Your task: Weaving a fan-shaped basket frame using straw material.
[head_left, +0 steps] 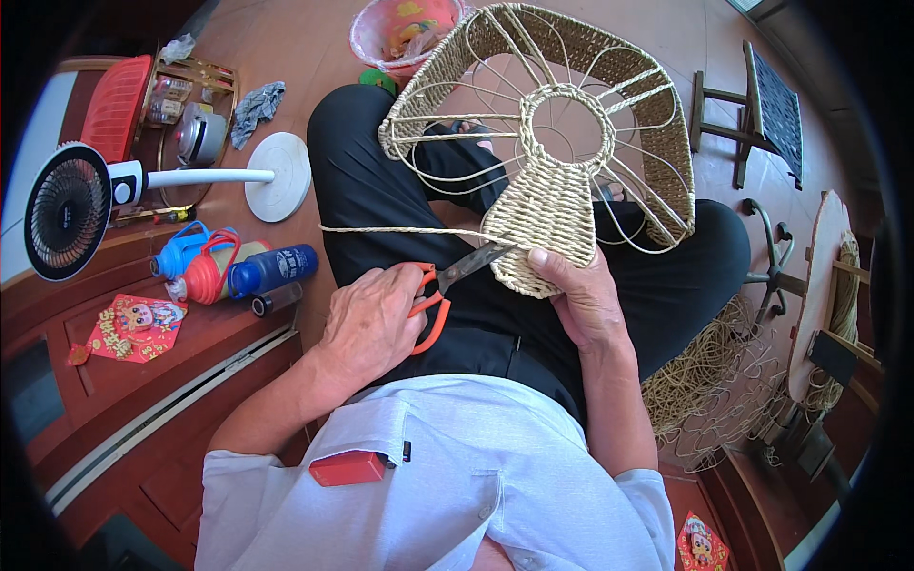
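My left hand (371, 322) grips orange-handled scissors (461, 266), their dark blades pointing right at the edge of a tightly woven straw panel (539, 209). My right hand (581, 300) holds that panel, thumb on top near its lower corner. A loose straw cord (390, 229) runs leftward from the panel, just above the scissors. The panel joins a wire ring inside a larger woven frame (419, 90) with looped wires, lying over my knees. My left fingertips are partly hidden behind the handles.
At left stand a fan (67, 209), several bottles (286, 269), a red crate (114, 109) and a grey rag (255, 114). A pink bucket (367, 33) is beyond my knees. At right are a folding stool (776, 119), cord piles (700, 371) and a wooden board (809, 285).
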The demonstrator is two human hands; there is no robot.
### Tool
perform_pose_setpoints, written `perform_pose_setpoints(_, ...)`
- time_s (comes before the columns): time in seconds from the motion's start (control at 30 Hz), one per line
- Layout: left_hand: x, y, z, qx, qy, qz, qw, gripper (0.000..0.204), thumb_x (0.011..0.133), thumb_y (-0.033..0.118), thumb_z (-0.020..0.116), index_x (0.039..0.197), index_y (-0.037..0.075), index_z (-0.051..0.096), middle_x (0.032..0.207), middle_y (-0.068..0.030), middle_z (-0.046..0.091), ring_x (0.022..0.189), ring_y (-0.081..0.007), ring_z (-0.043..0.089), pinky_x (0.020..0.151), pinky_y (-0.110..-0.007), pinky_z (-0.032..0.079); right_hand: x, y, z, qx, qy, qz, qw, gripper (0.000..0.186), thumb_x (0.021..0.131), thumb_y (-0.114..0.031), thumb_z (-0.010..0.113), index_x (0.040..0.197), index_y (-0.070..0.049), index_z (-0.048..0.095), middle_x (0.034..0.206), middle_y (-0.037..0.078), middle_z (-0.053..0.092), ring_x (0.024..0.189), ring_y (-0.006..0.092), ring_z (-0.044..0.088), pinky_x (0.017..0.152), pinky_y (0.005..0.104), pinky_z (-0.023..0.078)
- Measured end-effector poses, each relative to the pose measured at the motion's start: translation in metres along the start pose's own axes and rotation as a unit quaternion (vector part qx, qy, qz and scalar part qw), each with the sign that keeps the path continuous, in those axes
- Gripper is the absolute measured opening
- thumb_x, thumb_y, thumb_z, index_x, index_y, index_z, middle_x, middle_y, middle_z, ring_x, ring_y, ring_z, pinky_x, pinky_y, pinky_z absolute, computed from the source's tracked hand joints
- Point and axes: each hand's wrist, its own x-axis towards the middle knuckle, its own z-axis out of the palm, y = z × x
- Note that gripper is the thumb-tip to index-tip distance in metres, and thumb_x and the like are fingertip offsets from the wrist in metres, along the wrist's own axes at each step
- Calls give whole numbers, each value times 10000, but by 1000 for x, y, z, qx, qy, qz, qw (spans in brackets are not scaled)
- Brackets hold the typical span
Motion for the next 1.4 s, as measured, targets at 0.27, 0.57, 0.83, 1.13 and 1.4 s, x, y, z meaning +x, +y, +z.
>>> perform_pose_setpoints(0.27,18,3,-11,34,-43,45,997,368,811,46,755,1135,11,584,1032,-163,698,912,-360,693,768,-471,571,1,3,-1,-8,12,-7,1000,573,910,-79,825,1413,44,581,1312,137,721,1176,221,710,1069,372,565)
perform_pose_setpoints(0.57,28,5,-15,74,-83,53,992,351,815,40,758,1117,-16,588,854,-166,704,857,-364,694,725,-478,574,1,2,-1,-13,2,-6,1000,564,907,-83,826,1404,43,590,1304,133,723,1163,216,713,1060,370,570)
perform_pose_setpoints(0.83,27,0,-10,79,-66,40,994,295,828,32,744,1092,-22,621,824,-182,699,809,-363,705,707,-475,574,1,2,0,-13,-2,-14,1000,561,908,-76,823,1405,40,591,1299,132,728,1162,213,714,1057,366,570)
perform_pose_setpoints(1.13,8,-66,-16,-375,196,-205,882,251,1030,291,728,952,57,688,723,42,586,638,-58,521,594,-246,402,-1,2,2,-14,12,-7,1000,585,891,-99,848,1401,30,593,1292,122,726,1165,211,715,1061,373,565)
perform_pose_setpoints(1.4,-17,-192,70,-234,117,-339,904,430,1074,375,631,975,-26,752,770,-64,683,696,-125,619,654,-315,486,0,3,1,-6,22,3,1000,569,892,-33,810,1404,31,570,1281,134,729,1141,209,725,1039,360,579)
